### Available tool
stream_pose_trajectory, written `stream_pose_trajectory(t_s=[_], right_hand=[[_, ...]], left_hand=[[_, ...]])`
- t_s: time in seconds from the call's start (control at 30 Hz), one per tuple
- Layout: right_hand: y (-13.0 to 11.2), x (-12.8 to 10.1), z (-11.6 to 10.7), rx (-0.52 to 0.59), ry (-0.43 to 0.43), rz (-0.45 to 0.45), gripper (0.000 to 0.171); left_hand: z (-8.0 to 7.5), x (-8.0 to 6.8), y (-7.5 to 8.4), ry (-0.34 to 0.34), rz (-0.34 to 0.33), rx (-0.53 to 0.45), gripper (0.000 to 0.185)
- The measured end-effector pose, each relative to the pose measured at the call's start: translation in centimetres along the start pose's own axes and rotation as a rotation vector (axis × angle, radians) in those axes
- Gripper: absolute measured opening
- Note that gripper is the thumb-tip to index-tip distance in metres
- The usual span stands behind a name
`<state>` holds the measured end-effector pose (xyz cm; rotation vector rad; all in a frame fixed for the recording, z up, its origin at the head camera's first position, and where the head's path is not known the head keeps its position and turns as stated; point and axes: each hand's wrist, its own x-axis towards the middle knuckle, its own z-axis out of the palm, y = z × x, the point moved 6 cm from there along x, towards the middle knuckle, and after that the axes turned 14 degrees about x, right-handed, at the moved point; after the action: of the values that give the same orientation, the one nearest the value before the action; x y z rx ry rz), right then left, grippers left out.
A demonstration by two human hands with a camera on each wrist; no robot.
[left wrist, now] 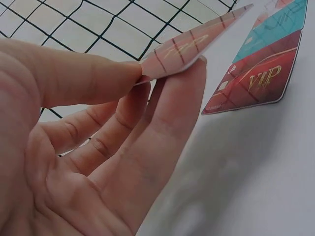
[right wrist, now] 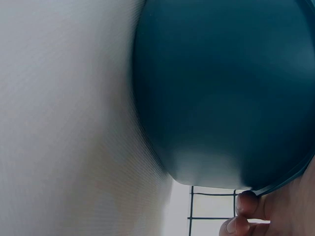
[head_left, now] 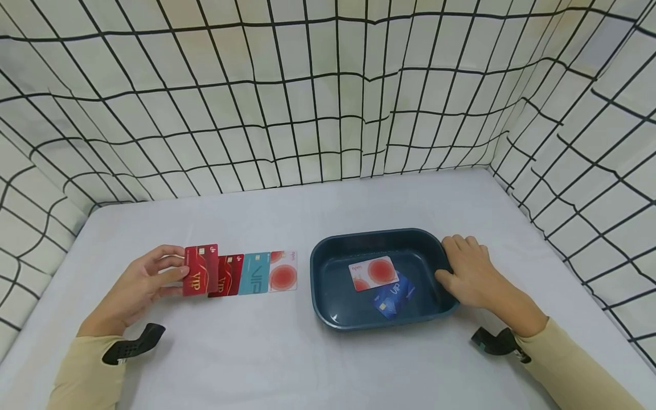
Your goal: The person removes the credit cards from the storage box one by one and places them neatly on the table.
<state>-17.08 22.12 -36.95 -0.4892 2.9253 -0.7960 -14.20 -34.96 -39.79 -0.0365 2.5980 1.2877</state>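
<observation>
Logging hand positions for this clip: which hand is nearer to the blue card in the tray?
Right. The right hand grips the tray, to the right of the blue card; the left hand, pinching a red card, is farther off, on the blue card's left.

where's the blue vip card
In the head view, just right of centre, the blue VIP card lies in the dark teal rectangular tray, partly under a white red-circled card.

The right wrist view cuts off the blue tray [right wrist: 221,98].
</observation>
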Motion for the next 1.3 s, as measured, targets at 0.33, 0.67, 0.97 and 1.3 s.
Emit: stream_pose_trajectory(t_s=[0.33,0.67,0.97,1.3], right_hand=[[0.1,0.0,0.1,0.0,-0.002,0.0,0.025],[0.2,0.1,0.1,-0.002,-0.006,0.003,0.025],[0.2,0.0,0.1,-0.007,-0.003,-0.003,0.024],[0.3,0.1,0.2,-0.002,-0.009,0.006,0.024]], left_hand=[[-0.3,0.1,-1.0,-0.018,-0.056,0.037,0.034],[-0.5,0.0,-1.5,-0.01,-0.126,0.15,0.067],[-0.4,0.2,-1.7,-0.009,-0.149,0.175,0.072],[-0.3,0.3,-1.9,-0.002,-0.149,0.192,0.074]])
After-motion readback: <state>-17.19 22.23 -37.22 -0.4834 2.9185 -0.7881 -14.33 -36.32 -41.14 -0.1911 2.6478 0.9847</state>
